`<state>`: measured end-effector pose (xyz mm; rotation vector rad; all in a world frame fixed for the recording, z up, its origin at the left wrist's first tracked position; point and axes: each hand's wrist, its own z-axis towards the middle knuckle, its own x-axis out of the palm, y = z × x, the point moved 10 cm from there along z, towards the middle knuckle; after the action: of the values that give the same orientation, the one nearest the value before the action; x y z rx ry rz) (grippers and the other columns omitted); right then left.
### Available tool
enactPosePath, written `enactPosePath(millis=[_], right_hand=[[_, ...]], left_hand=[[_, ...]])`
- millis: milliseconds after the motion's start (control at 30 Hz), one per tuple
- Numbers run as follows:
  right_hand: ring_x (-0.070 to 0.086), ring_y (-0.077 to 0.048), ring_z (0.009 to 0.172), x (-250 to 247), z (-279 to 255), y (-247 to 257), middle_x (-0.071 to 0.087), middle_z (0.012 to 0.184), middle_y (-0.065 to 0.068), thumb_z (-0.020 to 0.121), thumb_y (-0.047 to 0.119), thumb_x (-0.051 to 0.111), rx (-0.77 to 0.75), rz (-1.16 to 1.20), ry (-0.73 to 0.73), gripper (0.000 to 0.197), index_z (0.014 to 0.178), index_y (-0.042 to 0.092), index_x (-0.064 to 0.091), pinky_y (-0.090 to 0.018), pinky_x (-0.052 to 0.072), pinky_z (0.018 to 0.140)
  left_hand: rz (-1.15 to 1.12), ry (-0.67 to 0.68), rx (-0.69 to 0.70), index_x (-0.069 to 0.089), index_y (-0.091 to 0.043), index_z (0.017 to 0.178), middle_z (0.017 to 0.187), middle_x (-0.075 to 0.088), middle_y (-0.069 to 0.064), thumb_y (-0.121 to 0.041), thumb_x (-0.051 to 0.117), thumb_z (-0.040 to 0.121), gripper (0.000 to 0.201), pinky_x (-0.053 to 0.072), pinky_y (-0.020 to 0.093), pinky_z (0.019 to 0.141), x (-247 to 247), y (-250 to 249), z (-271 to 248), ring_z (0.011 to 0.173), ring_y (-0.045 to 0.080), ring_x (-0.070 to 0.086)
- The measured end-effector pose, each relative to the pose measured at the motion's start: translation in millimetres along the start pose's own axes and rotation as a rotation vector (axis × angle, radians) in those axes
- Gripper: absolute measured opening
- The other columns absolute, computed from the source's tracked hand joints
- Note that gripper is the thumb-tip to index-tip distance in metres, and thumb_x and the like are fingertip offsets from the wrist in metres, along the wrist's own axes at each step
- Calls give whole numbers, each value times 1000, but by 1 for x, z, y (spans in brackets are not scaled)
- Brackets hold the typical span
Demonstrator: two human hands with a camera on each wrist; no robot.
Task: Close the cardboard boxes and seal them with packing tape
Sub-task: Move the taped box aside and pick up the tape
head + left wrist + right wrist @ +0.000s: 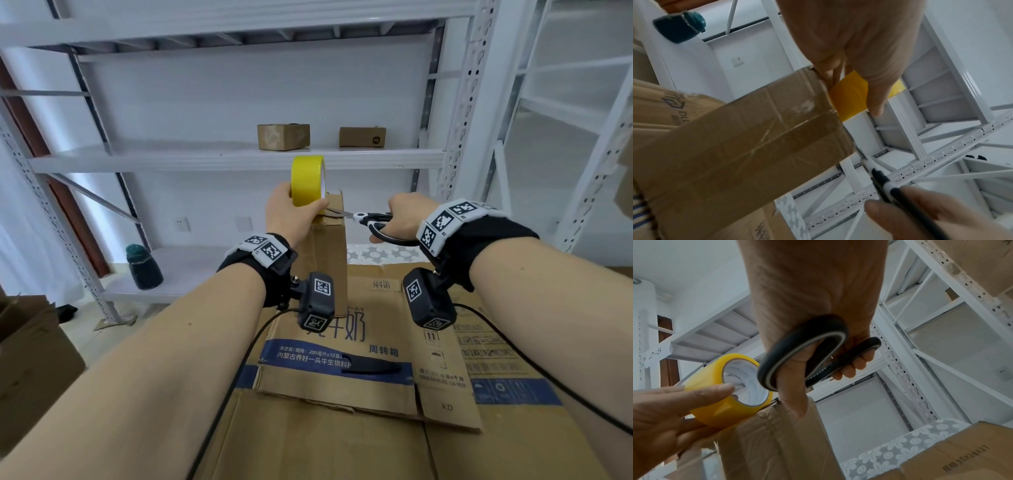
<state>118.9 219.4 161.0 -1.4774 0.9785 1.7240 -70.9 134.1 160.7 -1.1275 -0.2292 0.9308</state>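
A tall narrow cardboard box [325, 253] stands upright on flattened cardboard, its taped seam [777, 133] facing me. My left hand [291, 212] grips a yellow tape roll [307, 180] at the box's top edge, fingers round the roll [715, 394]. My right hand [399, 219] holds black-handled scissors [373, 222], fingers through the loops [807, 350]. The blades [337, 213] point left and reach the tape just under the roll, at the box's top right corner. Whether the blades are parted I cannot tell.
Flattened printed cartons [359, 342] cover the surface under my arms. White metal shelving [239, 154] stands behind, with two small cardboard boxes [283, 136] on the middle shelf. A dark green bottle [144, 267] sits on the low shelf at left. More cardboard [27, 359] lies far left.
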Motion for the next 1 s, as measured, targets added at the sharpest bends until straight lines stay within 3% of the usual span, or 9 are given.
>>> enactPosePath(millis=[167, 333, 467, 600, 667, 733, 867, 933, 1000], right_hand=[[49, -20, 65, 7, 8, 3, 54, 72, -4, 77, 47, 71, 2, -31, 55, 47, 97, 6, 61, -23, 32, 49], [39, -14, 55, 7, 16, 9, 43, 65, -1, 86, 38, 64, 8, -105, 28, 27, 88, 13, 53, -24, 27, 47], [46, -24, 76, 14, 22, 6, 46, 75, -1, 81, 35, 68, -36, 2, 11, 27, 91, 18, 50, -32, 40, 69], [46, -25, 81, 21, 23, 3, 43, 72, -1, 81, 33, 67, -35, 27, 6, 27, 83, 16, 46, -34, 39, 73], [45, -26, 81, 21, 22, 3, 47, 80, -4, 80, 32, 68, -41, 21, 17, 27, 82, 16, 46, -34, 40, 74], [45, -26, 82, 22, 22, 1, 43, 72, 0, 81, 32, 67, -45, -1, 27, 27, 87, 16, 46, -34, 39, 74], [46, -26, 80, 24, 18, 1, 37, 65, 4, 82, 31, 66, -48, -46, 58, 34, 64, 21, 38, -33, 39, 73], [45, -26, 80, 21, 19, 3, 36, 65, 3, 83, 29, 66, -56, -48, 48, 30, 68, 18, 42, -32, 38, 73], [44, -26, 81, 16, 21, 9, 38, 67, 2, 83, 28, 66, -69, -33, 31, 22, 86, 16, 48, -32, 37, 73]], left_hand=[[-30, -23, 26, 61, -11, 107, 104, 64, 8, -39, 78, 72, 48, 53, 43, 84, 1, 9, -6, 94, 22, 61], [-12, 28, -15, 57, -10, 109, 107, 62, 10, -31, 77, 76, 44, 50, 45, 88, 5, 9, -2, 97, 25, 60], [-34, 72, -103, 59, -10, 104, 101, 66, 10, -36, 72, 56, 56, 54, 42, 84, 7, 8, 1, 93, 25, 63], [-126, 152, -119, 63, -18, 83, 99, 70, 19, -30, 72, 54, 33, 54, 49, 86, 15, 0, 1, 92, 34, 66], [-213, 147, -140, 63, -14, 96, 103, 70, 17, -30, 76, 54, 47, 53, 51, 88, 18, 5, -1, 95, 32, 66], [-277, 130, -157, 60, -10, 111, 107, 69, 14, -30, 79, 55, 63, 53, 50, 88, 21, 10, -3, 97, 29, 66], [-395, 95, -200, 59, -12, 111, 106, 69, 13, -27, 81, 52, 65, 55, 54, 84, 24, 17, -4, 96, 31, 67], [-411, 91, -206, 60, -15, 106, 105, 69, 14, -22, 80, 54, 56, 55, 53, 84, 23, 18, -3, 97, 31, 66], [-423, 89, -205, 60, -16, 105, 106, 69, 13, -15, 81, 61, 49, 54, 52, 86, 21, 19, 0, 97, 30, 66]])
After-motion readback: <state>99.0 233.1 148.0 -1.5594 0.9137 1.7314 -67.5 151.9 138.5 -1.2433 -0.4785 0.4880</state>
